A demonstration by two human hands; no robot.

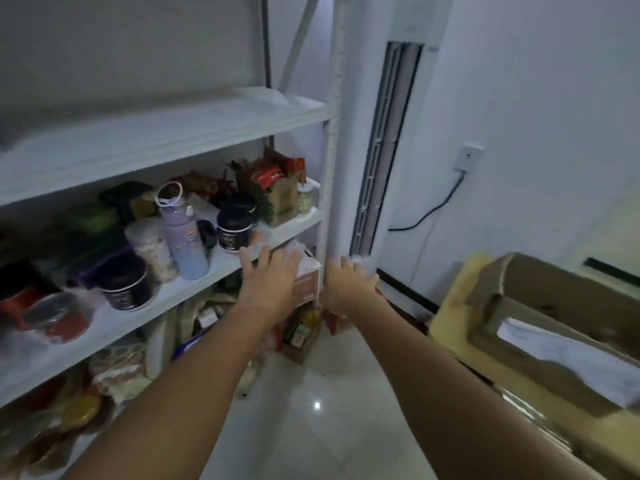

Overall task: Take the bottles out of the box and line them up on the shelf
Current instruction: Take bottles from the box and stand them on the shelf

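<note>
A small cardboard box (309, 279), brown-red with a pale top, sits under the middle shelf board (221, 263) at the rack's right end. My left hand (273, 280) lies against its left side, fingers spread. My right hand (348, 284) is at its right side, beside the white upright post (329, 202), fingers apart. Whether either hand grips the box is hard to tell. No bottles show inside the box. A lilac and blue water bottle (185, 237) stands on the middle shelf.
The middle shelf holds dark jars (235, 230), a clear cup, red containers and snack packets. The top shelf board (166, 133) is bare. Bags and cartons crowd the lower shelf and floor. A tall white air conditioner (391, 140) stands right of the rack. Open cardboard boxes (540, 306) sit at right.
</note>
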